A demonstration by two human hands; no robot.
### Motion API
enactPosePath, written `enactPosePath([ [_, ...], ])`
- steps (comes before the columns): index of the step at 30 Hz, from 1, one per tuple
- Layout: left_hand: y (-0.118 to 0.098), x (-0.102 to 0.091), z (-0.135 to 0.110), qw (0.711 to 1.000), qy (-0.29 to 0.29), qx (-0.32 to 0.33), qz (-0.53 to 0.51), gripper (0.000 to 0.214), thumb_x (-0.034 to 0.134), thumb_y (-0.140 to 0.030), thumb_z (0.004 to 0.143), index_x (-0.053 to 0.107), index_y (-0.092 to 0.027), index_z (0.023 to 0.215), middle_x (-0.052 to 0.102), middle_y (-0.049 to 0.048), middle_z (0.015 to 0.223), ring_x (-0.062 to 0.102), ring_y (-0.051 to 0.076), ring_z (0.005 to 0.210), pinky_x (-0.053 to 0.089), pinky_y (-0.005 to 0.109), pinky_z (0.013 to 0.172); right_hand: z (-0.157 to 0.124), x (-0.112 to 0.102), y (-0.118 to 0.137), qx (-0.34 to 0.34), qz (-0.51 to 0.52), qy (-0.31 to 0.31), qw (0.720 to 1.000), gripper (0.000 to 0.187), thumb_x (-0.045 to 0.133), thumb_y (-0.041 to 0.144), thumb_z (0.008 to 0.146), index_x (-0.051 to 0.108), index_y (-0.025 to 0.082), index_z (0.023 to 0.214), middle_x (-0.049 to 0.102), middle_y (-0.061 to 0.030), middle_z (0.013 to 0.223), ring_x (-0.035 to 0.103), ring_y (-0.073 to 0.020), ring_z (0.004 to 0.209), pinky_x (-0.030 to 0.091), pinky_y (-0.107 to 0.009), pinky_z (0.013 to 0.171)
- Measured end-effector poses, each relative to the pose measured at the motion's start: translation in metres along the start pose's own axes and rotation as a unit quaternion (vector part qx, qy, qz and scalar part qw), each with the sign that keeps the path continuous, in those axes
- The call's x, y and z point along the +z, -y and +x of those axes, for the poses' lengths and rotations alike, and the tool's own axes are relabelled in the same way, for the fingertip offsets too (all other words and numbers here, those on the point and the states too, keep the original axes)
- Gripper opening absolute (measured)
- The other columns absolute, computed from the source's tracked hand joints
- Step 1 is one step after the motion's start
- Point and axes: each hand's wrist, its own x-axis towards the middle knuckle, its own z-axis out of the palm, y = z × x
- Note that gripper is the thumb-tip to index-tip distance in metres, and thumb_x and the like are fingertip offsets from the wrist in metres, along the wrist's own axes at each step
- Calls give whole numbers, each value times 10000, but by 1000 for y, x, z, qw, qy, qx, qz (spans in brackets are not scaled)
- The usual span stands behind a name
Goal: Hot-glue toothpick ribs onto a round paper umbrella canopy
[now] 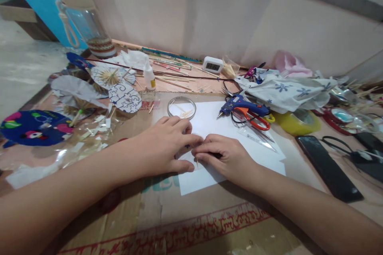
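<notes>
Over the white paper (pixel 206 183), my right hand (pixel 224 157) is closed in a pinch. A thin toothpick (pixel 197 163) points down from its fingertips. My left hand (pixel 167 143) curls around the same spot from the left, its thumb and index finger bent toward my right fingertips. Between the hands shows a bit of a small pale piece with dark marks (pixel 187 146), mostly covered by my fingers; its kind cannot be made out. Just beyond my left knuckles, a round clear dish (pixel 194 105) holds several toothpicks.
A blue glue gun (pixel 243 104) and orange-handled scissors (pixel 260 122) lie right of the dish. Small paper umbrellas (pixel 125 97) and a glue bottle (pixel 149 76) stand left. Farther right are yellow tape (pixel 295 122) and a phone (pixel 329 167). Cardboard (pixel 209 223) covers the table.
</notes>
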Motion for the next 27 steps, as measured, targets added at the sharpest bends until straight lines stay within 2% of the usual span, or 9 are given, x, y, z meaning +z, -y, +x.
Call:
enactPosePath([
  [6,0,0,-1,1000,-1,-1,-6,505,801,-573,856,718,-312,1280,623,82,1198,573,314,1068,439,447,945,-1,-3,1,-5,1,-24,1000,172,649,202,1017,820,207,1006,799,-43,914,727,-157,787,572,-272,749],
  [12,1,1,-3,1000,-20,11,-12,492,785,-558,874,707,-340,1309,619,67,1173,577,300,1042,438,424,927,-1,-11,8,-2,10,-25,1000,287,570,181,1013,761,185,799,738,-34,765,683,-148,699,529,-264,678],
  [17,0,0,-2,1000,-15,9,-2,520,798,-569,861,704,-329,1313,626,74,1194,577,307,1065,442,428,945,0,-8,10,-16,-3,-31,999,283,563,164,1012,804,152,863,731,-49,784,684,-138,703,520,-246,671],
  [27,0,1,-2,1000,-15,7,-1,517,785,-595,865,712,-322,1298,624,79,1182,577,307,1059,446,431,948,-1,-6,10,-23,-9,-15,1000,299,551,161,994,769,189,791,721,-41,767,682,-149,696,526,-259,648],
])
